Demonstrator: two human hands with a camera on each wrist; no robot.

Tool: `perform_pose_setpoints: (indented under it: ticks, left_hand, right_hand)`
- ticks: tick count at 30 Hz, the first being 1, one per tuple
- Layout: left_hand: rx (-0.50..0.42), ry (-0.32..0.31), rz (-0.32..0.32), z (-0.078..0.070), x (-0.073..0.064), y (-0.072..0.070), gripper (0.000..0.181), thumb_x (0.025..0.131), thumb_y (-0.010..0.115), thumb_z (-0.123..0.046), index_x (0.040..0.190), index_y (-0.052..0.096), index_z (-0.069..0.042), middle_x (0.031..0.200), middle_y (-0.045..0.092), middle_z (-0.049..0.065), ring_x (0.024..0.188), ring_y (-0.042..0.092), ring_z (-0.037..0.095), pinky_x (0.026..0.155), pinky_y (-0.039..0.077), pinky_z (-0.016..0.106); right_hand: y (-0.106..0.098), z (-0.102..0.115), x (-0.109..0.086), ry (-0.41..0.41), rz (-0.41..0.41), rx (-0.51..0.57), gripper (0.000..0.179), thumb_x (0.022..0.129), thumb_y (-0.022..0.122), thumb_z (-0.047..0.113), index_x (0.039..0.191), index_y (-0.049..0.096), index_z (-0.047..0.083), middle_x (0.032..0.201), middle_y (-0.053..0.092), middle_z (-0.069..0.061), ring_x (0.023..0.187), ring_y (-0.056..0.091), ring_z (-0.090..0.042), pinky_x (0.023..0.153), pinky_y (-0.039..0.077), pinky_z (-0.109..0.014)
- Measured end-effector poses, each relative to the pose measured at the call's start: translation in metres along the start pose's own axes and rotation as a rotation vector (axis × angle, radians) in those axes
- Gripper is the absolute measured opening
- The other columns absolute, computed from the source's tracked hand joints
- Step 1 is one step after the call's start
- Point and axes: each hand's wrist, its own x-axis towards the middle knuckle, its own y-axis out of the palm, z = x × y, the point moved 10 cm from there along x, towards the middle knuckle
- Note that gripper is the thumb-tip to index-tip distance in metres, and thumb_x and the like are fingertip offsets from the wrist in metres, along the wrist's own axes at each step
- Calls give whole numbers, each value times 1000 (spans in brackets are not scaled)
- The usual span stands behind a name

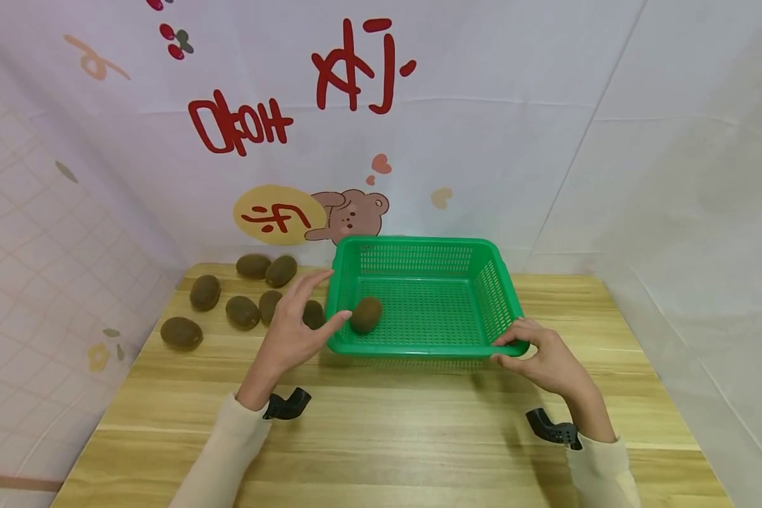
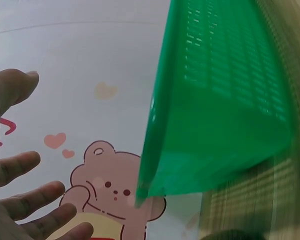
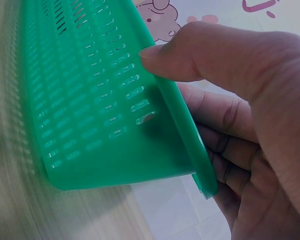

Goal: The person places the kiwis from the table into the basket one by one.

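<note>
A green plastic basket [image 1: 413,351] with slotted sides stands on the table, one brown kiwi [image 1: 366,315] lying inside near its left wall. At the front right corner my right hand [image 1: 542,356] grips the rim; the right wrist view has the thumb [image 3: 177,62] on the outer side and fingers behind the rim. My left hand [image 1: 292,335] is beside the basket's left end, thumb and fingers spread apart and holding nothing. In the left wrist view a gap shows between the left hand [image 2: 15,200] and the basket [image 2: 220,130]. One kiwi [image 1: 314,315] is partly hidden behind the left hand.
Several more kiwis lie loose on the left of the table, among them a front one [image 1: 181,333] and a back one [image 1: 252,266]. A white printed cloth [image 1: 482,141] hangs right behind the basket. Wooden tabletop [image 1: 406,430] extends in front of it.
</note>
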Motion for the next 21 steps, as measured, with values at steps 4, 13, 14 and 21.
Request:
perform_pose_setpoints:
  ticks: [4, 13, 14, 21]
  left_hand:
    - [33, -15, -13, 5, -2, -7, 73, 88, 83, -33, 152, 48, -24, 154, 49, 4, 145, 43, 26, 115, 39, 61]
    - [63, -47, -51, 18, -8, -29, 77, 87, 83, -31, 154, 47, -23, 158, 44, 8, 148, 37, 30, 117, 33, 65]
    - [71, -48, -55, 20, -8, -32, 78, 87, 84, -31, 154, 46, -24, 159, 44, 8, 149, 36, 30, 117, 32, 66]
    - [153, -61, -74, 33, -15, -47, 83, 85, 85, -33, 156, 44, -27, 163, 39, 9, 153, 29, 34, 117, 29, 70]
  right_hand:
    - [0, -1, 0, -5, -5, 6, 21, 82, 86, 9, 96, 77, 23, 92, 67, 9, 87, 57, -8, 84, 46, -15]
    - [0, 0, 0, -14, -7, 3, 23, 82, 87, 9, 96, 77, 24, 92, 67, 7, 88, 57, -8, 83, 46, -16]
    - [0, 1, 0, -13, -6, 2, 23, 82, 87, 9, 96, 77, 25, 92, 67, 7, 88, 57, -8, 83, 47, -16]
    - [-1, 1, 0, 24, 11, -16, 19, 85, 85, 14, 96, 76, 27, 94, 68, 11, 88, 57, -7, 84, 48, -18]
